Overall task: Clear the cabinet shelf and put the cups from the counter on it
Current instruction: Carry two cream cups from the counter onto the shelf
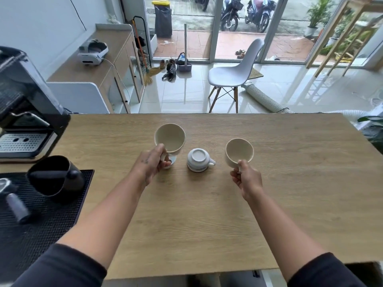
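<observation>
Two dark sleeves come in from the bottom edge, and the bare forearms reach forward over the wooden table. The left hand has its fingers curled round the handle of the left cream cup and grips it; the cup is held with its opening toward the camera, over the middle of the table. Just below this cup a small white thing shows partly, and I cannot tell what it is. The right hand pinches the handle of the right cream cup with curled fingers, and this cup also shows its empty inside. Between the two cups a white cup stands upside down on the table, its handle pointing right, apart from both hands. At the left side are a coffee machine and a black container on a black mat. Beyond the table a white chair stands on the tiled floor.
</observation>
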Demonstrator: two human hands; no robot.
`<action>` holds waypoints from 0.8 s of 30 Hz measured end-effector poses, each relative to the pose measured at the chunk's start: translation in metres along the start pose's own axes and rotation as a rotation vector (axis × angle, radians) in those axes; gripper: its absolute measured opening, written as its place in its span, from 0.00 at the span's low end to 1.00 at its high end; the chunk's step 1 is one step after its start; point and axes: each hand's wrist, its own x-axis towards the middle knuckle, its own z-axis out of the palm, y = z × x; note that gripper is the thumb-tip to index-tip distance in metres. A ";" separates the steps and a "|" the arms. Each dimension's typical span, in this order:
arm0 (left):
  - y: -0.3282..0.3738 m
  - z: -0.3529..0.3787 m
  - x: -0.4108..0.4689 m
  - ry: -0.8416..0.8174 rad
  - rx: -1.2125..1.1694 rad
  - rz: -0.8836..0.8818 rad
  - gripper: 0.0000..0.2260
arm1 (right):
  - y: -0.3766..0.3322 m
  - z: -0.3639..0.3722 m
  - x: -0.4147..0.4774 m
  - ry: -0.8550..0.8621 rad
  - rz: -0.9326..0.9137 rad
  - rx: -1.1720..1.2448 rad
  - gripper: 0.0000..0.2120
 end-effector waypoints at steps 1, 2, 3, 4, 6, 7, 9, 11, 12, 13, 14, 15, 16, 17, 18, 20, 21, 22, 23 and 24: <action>-0.008 -0.007 -0.011 0.007 0.006 -0.003 0.08 | 0.002 -0.003 -0.011 0.001 -0.021 0.016 0.10; -0.016 -0.014 -0.022 0.013 0.018 -0.008 0.08 | 0.005 -0.006 -0.024 -0.002 -0.039 0.027 0.10; -0.024 -0.022 -0.033 0.017 0.025 -0.011 0.08 | 0.008 -0.008 -0.037 -0.008 -0.052 0.031 0.10; -0.033 -0.030 -0.046 0.017 0.027 -0.009 0.08 | 0.014 -0.010 -0.052 -0.017 -0.065 0.036 0.10; -0.052 -0.049 -0.075 0.010 0.030 -0.003 0.08 | 0.030 -0.015 -0.090 -0.034 -0.088 0.045 0.11; -0.060 -0.058 -0.089 0.005 0.037 -0.001 0.08 | 0.040 -0.018 -0.108 -0.041 -0.092 0.046 0.10; -0.078 -0.078 -0.121 -0.011 0.071 0.008 0.08 | 0.064 -0.025 -0.148 -0.049 -0.099 0.035 0.09; -0.097 -0.100 -0.155 -0.031 0.101 0.012 0.09 | 0.094 -0.033 -0.191 -0.062 -0.100 0.039 0.09; -0.105 -0.109 -0.169 -0.035 0.105 0.008 0.09 | 0.108 -0.036 -0.209 -0.074 -0.096 0.038 0.09; -0.117 -0.122 -0.188 -0.033 0.117 0.002 0.10 | 0.125 -0.039 -0.234 -0.083 -0.089 0.020 0.09; -0.128 -0.132 -0.203 -0.036 0.129 -0.010 0.10 | 0.140 -0.043 -0.252 -0.088 -0.076 0.006 0.10; -0.139 -0.140 -0.215 -0.038 0.142 -0.026 0.10 | 0.153 -0.046 -0.268 -0.086 -0.056 -0.008 0.10; -0.151 -0.150 -0.227 -0.040 0.149 -0.042 0.10 | 0.167 -0.050 -0.283 -0.079 -0.042 -0.026 0.10; -0.161 -0.159 -0.239 -0.042 0.154 -0.059 0.10 | 0.180 -0.054 -0.299 -0.077 -0.031 -0.046 0.10; -0.171 -0.165 -0.247 -0.044 0.157 -0.073 0.10 | 0.191 -0.057 -0.308 -0.084 -0.022 -0.055 0.10; -0.190 -0.177 -0.263 -0.049 0.165 -0.083 0.10 | 0.208 -0.062 -0.331 -0.109 0.000 -0.085 0.09; -0.200 -0.180 -0.270 -0.048 0.170 -0.096 0.10 | 0.216 -0.065 -0.339 -0.123 0.017 -0.113 0.10; -0.207 -0.182 -0.273 -0.043 0.175 -0.113 0.10 | 0.222 -0.067 -0.342 -0.136 0.034 -0.144 0.11; -0.218 -0.184 -0.278 -0.036 0.185 -0.137 0.09 | 0.231 -0.070 -0.347 -0.148 0.060 -0.175 0.11; -0.228 -0.185 -0.281 -0.029 0.190 -0.159 0.09 | 0.238 -0.072 -0.348 -0.156 0.086 -0.200 0.11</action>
